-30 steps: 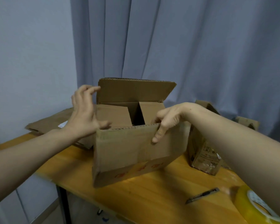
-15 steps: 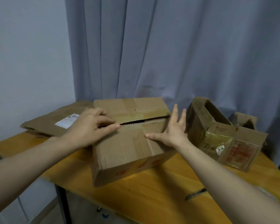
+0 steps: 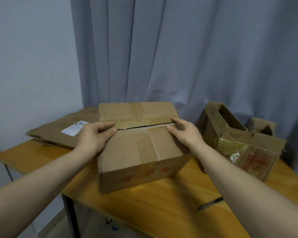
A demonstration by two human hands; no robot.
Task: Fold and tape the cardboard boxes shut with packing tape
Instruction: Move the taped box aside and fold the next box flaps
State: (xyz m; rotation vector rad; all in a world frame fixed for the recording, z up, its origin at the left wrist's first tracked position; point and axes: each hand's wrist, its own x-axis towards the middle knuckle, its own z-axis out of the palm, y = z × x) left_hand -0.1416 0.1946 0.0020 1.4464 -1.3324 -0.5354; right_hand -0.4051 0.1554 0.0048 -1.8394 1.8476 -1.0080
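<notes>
The brown corrugated cardboard box (image 3: 139, 148) sits near the front of the orange wooden table (image 3: 162, 208), its two top flaps folded down with a thin dark gap left along the seam. The left hand (image 3: 95, 136) and right hand (image 3: 185, 133) press flat at either end of that seam, fingers (image 3: 108, 125) spread apart, gripping nothing. Folding looks nearly done; taping comes next, and no tape roll is in view, only a dark utility knife (image 3: 210, 203) lying by the right forearm

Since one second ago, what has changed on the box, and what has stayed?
The box top flaps went from standing open to folded flat. The left hand and right hand moved to the ends of the seam, pressing there. The box, open carton and knife stayed put.
</notes>
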